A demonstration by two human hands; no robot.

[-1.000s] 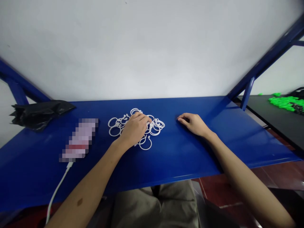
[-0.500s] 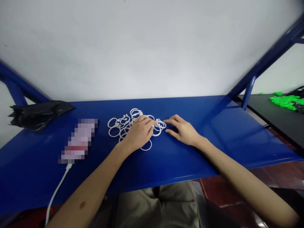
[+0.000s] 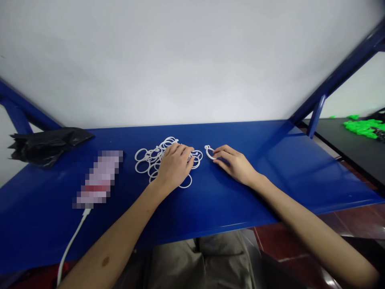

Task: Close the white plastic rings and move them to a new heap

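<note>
The person sits at a blue table (image 3: 270, 176) with both hands on it. The left hand (image 3: 176, 166) lies flat on top of a pile of white rings (image 3: 150, 158), fingers loosely curled over it, not pinching any one ring that I can see. The right hand (image 3: 236, 164) is just beside the pile. Its fingertips touch a single white ring (image 3: 208, 151) that lies a little apart from the rest, to the right. I cannot tell if the fingers are pinching it or only pushing it along the table.

The rings in the pile look tangled, with loops lying over one another. If the left hand lifts or slides, some rings could hook on the fingers and drag the whole pile. The lone ring is thin and lies flat, so it could slip from under the fingertips and skid away on the smooth top.

A blurred flat thing (image 3: 99, 178) with a white cable (image 3: 70, 243) lies to the left, near the pile. A wide sweep of the left arm could knock it. A black bag (image 3: 45, 144) sits at the far left corner, well apart.
</note>
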